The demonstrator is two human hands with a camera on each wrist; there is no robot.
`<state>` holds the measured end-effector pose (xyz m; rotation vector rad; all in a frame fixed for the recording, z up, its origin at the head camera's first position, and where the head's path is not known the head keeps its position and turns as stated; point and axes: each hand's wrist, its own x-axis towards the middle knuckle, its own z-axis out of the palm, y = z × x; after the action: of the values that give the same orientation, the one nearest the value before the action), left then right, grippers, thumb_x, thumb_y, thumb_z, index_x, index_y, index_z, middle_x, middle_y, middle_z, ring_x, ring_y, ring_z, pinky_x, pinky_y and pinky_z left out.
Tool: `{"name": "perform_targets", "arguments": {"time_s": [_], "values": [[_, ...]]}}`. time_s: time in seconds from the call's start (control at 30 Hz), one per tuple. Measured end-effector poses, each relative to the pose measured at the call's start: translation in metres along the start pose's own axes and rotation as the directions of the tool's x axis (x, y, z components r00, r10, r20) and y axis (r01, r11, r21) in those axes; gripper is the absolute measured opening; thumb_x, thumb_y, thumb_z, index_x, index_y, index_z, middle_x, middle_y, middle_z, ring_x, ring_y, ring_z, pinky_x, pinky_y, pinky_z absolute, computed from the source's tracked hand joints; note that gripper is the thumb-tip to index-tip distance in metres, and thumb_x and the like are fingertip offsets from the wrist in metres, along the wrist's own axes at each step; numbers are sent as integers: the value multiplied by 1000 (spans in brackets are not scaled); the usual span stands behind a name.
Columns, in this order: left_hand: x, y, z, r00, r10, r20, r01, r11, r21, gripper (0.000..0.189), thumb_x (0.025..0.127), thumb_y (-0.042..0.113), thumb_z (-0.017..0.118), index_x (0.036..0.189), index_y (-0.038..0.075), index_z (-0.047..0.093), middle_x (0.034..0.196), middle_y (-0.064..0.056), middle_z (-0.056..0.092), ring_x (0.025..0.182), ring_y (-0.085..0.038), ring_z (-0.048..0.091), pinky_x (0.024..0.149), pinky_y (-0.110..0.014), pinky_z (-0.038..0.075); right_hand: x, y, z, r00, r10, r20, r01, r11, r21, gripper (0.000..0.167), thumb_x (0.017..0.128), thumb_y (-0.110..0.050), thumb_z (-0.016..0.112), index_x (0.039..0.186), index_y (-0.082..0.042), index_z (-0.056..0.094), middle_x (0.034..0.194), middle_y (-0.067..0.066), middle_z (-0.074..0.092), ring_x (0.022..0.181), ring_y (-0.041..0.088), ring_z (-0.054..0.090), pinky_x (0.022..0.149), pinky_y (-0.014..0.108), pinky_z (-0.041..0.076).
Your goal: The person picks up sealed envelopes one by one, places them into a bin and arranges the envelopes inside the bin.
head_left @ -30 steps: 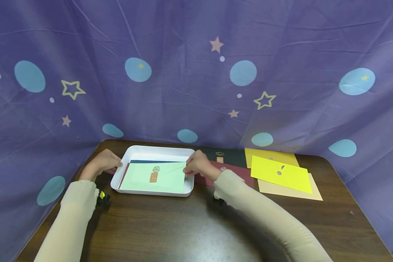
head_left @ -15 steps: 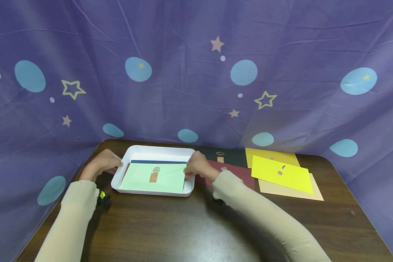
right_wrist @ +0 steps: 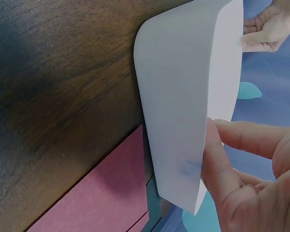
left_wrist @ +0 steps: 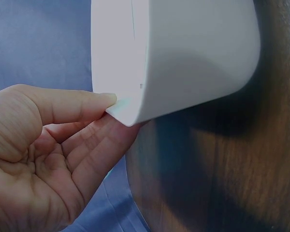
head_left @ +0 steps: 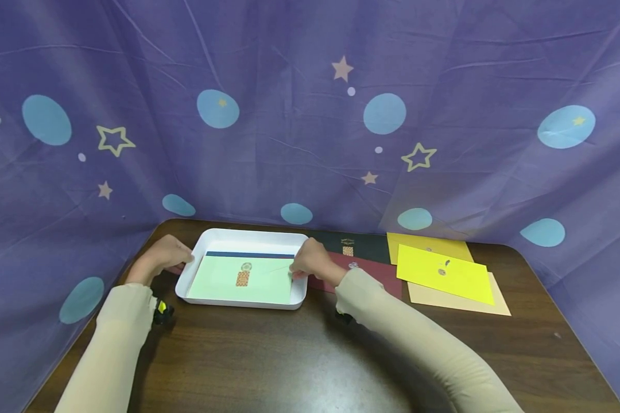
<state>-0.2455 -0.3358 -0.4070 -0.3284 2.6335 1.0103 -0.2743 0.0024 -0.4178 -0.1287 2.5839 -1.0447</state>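
A white tray stands toward the back left of the table in the head view. In it lies a pale green envelope with an orange printed patch, over a navy blue one showing as a strip behind. My left hand pinches the tray's left rim, thumb on the inside and fingers outside, as the left wrist view shows. At the right rim, my right hand pinches the edge between thumb and index finger. Its fingertips are close beside the green envelope's right end in the head view.
Right of the tray lie a dark green envelope and a maroon one. Farther right overlap a golden yellow, a bright yellow and a beige one. A purple curtain hangs behind the wooden table.
The green envelope has settled slightly, and the dark red strip at its left end is now covered. Both hands and the tray stay almost where they were.
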Motion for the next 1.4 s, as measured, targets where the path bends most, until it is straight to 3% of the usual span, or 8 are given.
{"name": "perform_targets", "arguments": {"time_s": [0.1,0.23,0.53,0.67,0.77,1.07,1.4], "values": [[0,0,0,1000,3,-2,-3,1000,2,38,91,4,59,118,-23,61,112,-33,66,88,-30,70,76,-43,65,-1,0,0,1000,-10,-3,10,1000,25,10,81,-4,80,73,0,77,68,12,75,61,17,75,47,23,51],[1,0,0,1000,6,-5,-6,1000,1,37,91,4,59,118,-23,61,110,-32,67,86,-29,71,75,-43,65,-3,1,0,1000,-31,-3,32,995,90,6,81,1,78,76,4,77,71,16,75,65,23,76,56,24,59],[4,-2,1,1000,-14,-12,14,1000,-4,36,91,3,60,117,-22,62,109,-31,67,84,-27,71,74,-41,65,-5,2,-2,998,-68,16,66,992,105,5,83,1,77,80,5,78,72,17,75,67,24,77,72,38,65],[4,-2,1,1000,-9,-8,9,1000,-3,36,91,3,60,117,-22,62,110,-32,67,84,-27,71,74,-42,65,-6,3,-3,996,-81,33,75,986,152,6,84,0,78,85,6,77,75,17,76,68,24,77,66,33,65],[4,-2,1,1000,-7,-8,7,1000,-3,36,91,3,60,117,-23,62,109,-32,67,83,-26,71,74,-42,65,-7,4,-4,994,-97,55,83,973,215,8,84,2,77,88,9,76,78,20,76,71,27,77,62,29,64],[3,-2,2,1000,6,-10,-6,1000,-13,36,91,3,60,117,-23,62,110,-33,67,85,-27,71,75,-43,65,-9,7,-10,983,-103,149,45,936,350,9,86,5,74,91,12,73,87,27,75,80,33,77,73,40,66],[0,0,2,1000,1,-16,-1,1000,-3,36,91,2,60,116,-23,61,110,-33,65,86,-29,71,74,-42,65,-8,12,-24,963,-120,242,4,902,431,14,90,2,71,99,11,73,93,25,76,77,23,76,81,41,65]]}}
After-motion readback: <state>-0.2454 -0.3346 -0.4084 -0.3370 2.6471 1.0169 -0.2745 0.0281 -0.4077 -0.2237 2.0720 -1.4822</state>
